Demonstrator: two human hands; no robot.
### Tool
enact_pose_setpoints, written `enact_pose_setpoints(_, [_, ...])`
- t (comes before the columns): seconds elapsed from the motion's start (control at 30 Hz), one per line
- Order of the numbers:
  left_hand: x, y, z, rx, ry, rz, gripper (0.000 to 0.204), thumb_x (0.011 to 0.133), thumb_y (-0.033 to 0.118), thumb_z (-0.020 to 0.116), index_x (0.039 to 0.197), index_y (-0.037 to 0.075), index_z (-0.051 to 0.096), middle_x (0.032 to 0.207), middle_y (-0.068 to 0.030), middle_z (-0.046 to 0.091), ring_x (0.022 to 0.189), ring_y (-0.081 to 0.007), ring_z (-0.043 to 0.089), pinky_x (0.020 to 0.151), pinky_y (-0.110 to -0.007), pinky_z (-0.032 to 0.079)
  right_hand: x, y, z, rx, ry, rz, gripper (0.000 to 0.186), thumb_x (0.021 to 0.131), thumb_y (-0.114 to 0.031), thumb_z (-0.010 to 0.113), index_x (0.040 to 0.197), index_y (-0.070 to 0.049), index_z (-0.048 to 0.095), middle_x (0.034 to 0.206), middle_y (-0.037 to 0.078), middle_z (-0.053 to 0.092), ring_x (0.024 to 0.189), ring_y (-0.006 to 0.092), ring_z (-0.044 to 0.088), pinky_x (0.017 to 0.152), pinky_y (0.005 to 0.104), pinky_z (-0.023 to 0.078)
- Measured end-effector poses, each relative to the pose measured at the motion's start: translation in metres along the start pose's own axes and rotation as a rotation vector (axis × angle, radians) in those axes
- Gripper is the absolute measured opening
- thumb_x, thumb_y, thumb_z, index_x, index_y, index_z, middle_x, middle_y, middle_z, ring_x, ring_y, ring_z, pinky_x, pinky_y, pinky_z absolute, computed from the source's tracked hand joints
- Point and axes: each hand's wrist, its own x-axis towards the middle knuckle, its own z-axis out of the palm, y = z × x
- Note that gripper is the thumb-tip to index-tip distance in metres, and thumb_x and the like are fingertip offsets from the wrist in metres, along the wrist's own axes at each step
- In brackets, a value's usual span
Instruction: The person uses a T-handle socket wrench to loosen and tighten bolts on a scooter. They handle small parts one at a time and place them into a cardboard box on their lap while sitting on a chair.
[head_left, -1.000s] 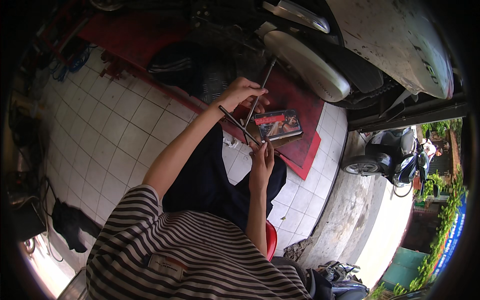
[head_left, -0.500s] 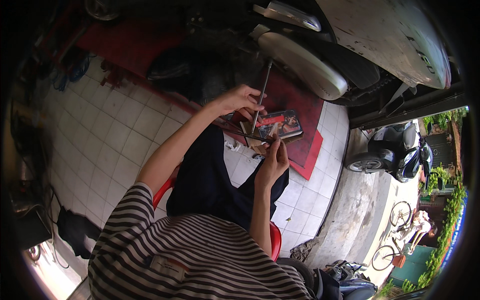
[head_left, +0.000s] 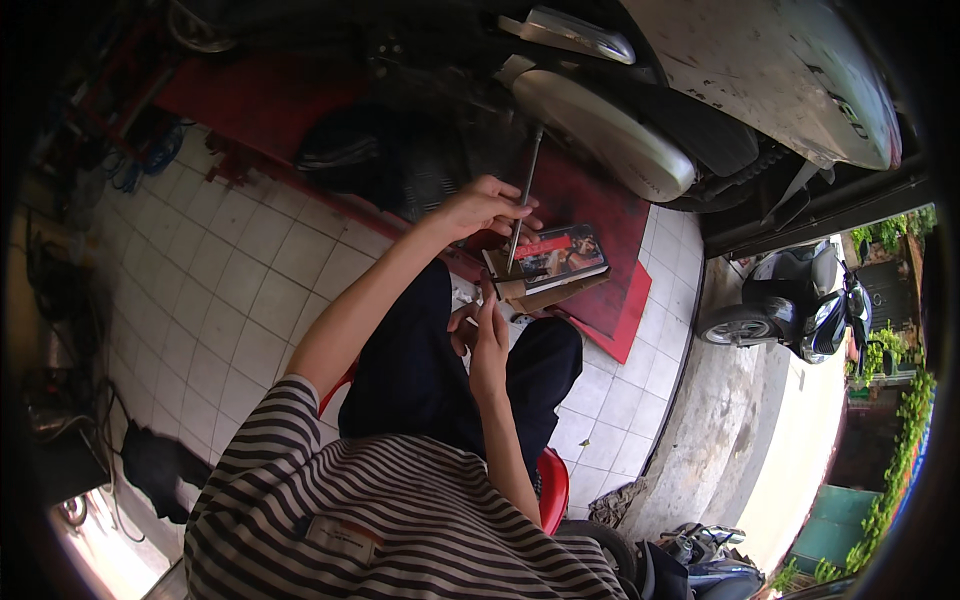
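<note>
A long metal T-handle wrench (head_left: 526, 185) slants up from beside my knees to the dark underside of a motorbike, next to its silver oval cover (head_left: 600, 135). My left hand (head_left: 490, 208) is closed round the shaft, thumb and fingers on either side of it. Its upper tip is lost in shadow. Below, my right hand (head_left: 485, 345) is raised near the crossbar end, index finger stretched up against or close to the bar, the other fingers apart and bent. Behind the wrench lies a printed box (head_left: 570, 252) in red and dark colours, with a brown cardboard flap (head_left: 560, 295) beside it.
The box rests on a red platform (head_left: 625, 305) that carries the motorbike (head_left: 760, 70). White floor tiles (head_left: 230, 270) spread to the left. I sit on a red stool (head_left: 553, 490). A parked scooter (head_left: 790, 300) stands outside at the right, and another motorbike (head_left: 690, 560) at lower right.
My right hand has come left and down from the crossbar's right end. The bar has turned about the shaft. My left hand stays on the shaft. A cyclist outside has left the view.
</note>
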Motion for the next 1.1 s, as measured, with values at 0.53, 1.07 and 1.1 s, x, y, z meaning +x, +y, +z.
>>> enact_pose_setpoints(0.53, [0.008,-0.003,-0.003,-0.075,0.006,0.073,0.034,0.098,0.008,0.063,0.125,-0.011,0.054,0.112,-0.0264,0.069,0.102,-0.0369,0.071,0.089,-0.040,0.062,0.007,0.001,0.000,0.176,0.230,-0.104,0.057,0.111,-0.036,0.035,0.161,-0.016,0.017,0.070,0.005,0.057,0.045,0.0052,0.038,0.042,0.0196,0.026])
enact_pose_setpoints(1.07, [0.023,-0.005,0.007,-0.108,0.054,0.081,0.028,0.098,0.005,0.061,0.120,-0.012,0.055,0.111,-0.0260,0.068,0.102,-0.0378,0.071,0.089,-0.041,0.062,-0.008,-0.041,0.004,-0.325,-0.359,0.063,0.057,0.107,-0.025,0.051,0.157,-0.005,0.031,0.064,0.006,0.063,0.044,0.0080,0.045,0.048,0.0213,0.038])
enact_pose_setpoints(1.1, [0.024,-0.004,0.008,-0.102,0.053,0.078,0.028,0.099,0.005,0.061,0.120,-0.012,0.055,0.111,-0.0260,0.069,0.102,-0.0373,0.071,0.088,-0.041,0.062,-0.011,-0.038,0.002,-0.366,-0.402,0.107,0.055,0.107,-0.026,0.050,0.155,-0.005,0.035,0.065,0.007,0.064,0.045,0.0079,0.046,0.048,0.0212,0.038])
